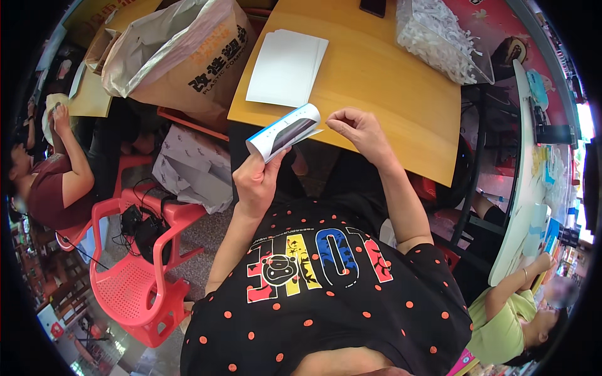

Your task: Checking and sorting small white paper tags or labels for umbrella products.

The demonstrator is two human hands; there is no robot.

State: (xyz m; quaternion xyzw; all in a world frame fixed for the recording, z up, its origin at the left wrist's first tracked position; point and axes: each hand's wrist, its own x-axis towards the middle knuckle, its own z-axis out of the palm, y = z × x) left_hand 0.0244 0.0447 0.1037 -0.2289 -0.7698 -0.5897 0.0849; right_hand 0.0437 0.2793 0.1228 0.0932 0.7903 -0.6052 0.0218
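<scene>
My left hand (257, 178) is closed around the lower end of a curled printed paper sheet (285, 135), which has a blue edge and a dark picture on it. The sheet is held up off the table's near edge, bent over into a loose roll. To its right, my right hand (362, 133) is raised over the near edge, thumb and fingertips drawn together in a pinch. A small gap separates it from the sheet; whether anything tiny is in the pinch cannot be made out. Beyond my left hand, a stack of white sheets (285, 67) lies on the wooden table (376, 75).
A large printed sack (182, 56) stands left of the table. A clear bin of shredded paper (439, 41) sits at the far right, a dark phone (373, 7) at the back. A pink chair (128, 288) holds cables. Co-workers (56, 182) sit on both sides.
</scene>
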